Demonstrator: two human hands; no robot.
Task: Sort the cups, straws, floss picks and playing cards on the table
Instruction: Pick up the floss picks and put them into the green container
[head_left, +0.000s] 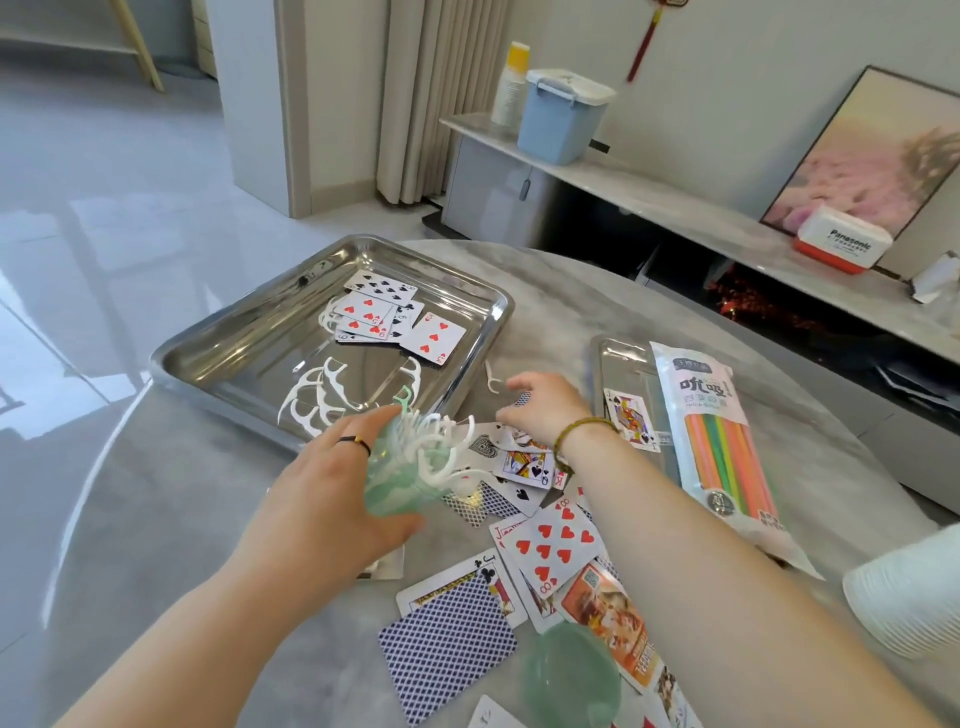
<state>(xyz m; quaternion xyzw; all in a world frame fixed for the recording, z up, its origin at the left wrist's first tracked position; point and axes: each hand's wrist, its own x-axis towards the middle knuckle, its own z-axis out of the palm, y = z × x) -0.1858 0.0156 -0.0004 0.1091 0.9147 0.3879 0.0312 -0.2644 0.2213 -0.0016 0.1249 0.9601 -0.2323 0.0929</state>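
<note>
Left hand (322, 493) holds a see-through green plastic cup (387, 486) of white floss picks (441, 441). I cannot tell the right hand (545, 410)'s grip. Paper playing cards (550, 540) beside it lie unsorted.

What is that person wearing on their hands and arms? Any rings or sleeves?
The left hand wears a thin dark ring with a small gold patch. The right hand has a braided yellow-green bracelet round its wrist. Both arms are bare as far as the picture shows. There are no sleeves, gloves or watch.
</note>
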